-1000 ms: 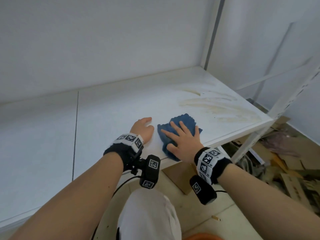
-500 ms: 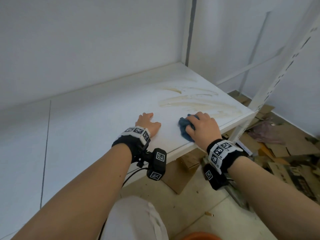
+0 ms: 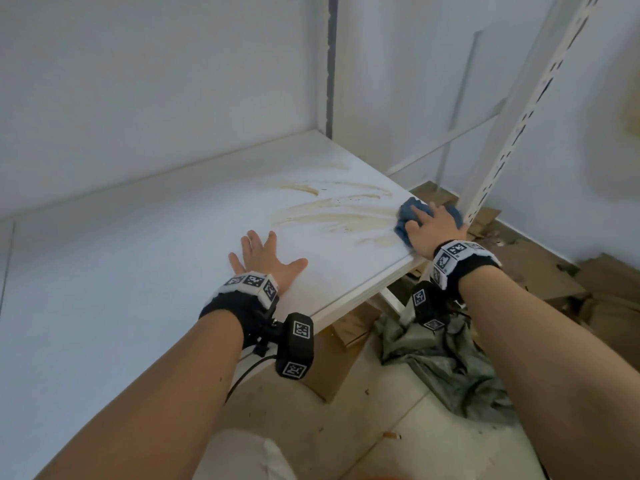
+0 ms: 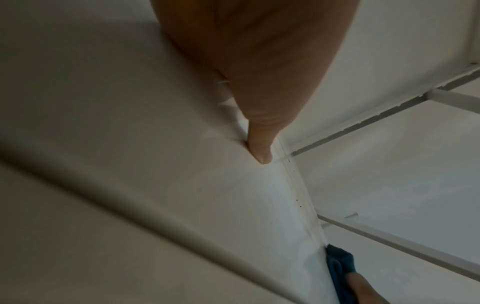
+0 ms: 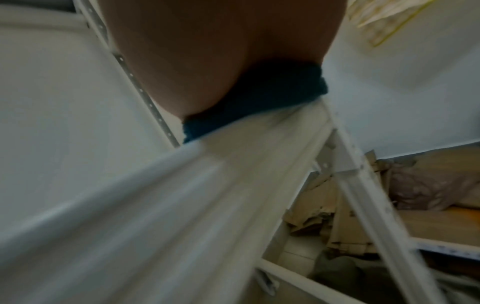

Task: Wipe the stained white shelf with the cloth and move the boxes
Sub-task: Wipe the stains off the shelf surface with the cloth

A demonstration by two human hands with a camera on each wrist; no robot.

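Observation:
The white shelf [image 3: 145, 258] carries brown smeared stains [image 3: 329, 211] near its right end. My right hand [image 3: 429, 225] grips a bunched blue cloth [image 3: 408, 211] at the shelf's front right corner, just right of the stains. The left wrist view shows the cloth [image 4: 340, 265] at the shelf's edge, and in the right wrist view it [image 5: 259, 102] lies dark under my palm. My left hand [image 3: 266, 258] rests flat on the shelf with spread fingers, left of the stains and near the front edge. Its thumb [image 4: 261, 152] presses on the board.
A white perforated upright [image 3: 512, 133] stands right behind the cloth at the corner. A cardboard box [image 3: 332, 358] sits under the shelf, and flattened cardboard [image 3: 540, 275] lies on the floor to the right. A grey-green rag [image 3: 443, 368] lies on the floor.
My right hand bunched the cloth and slid it right along the front edge to the shelf's corner. My left hand moved a little forward and spread flat.

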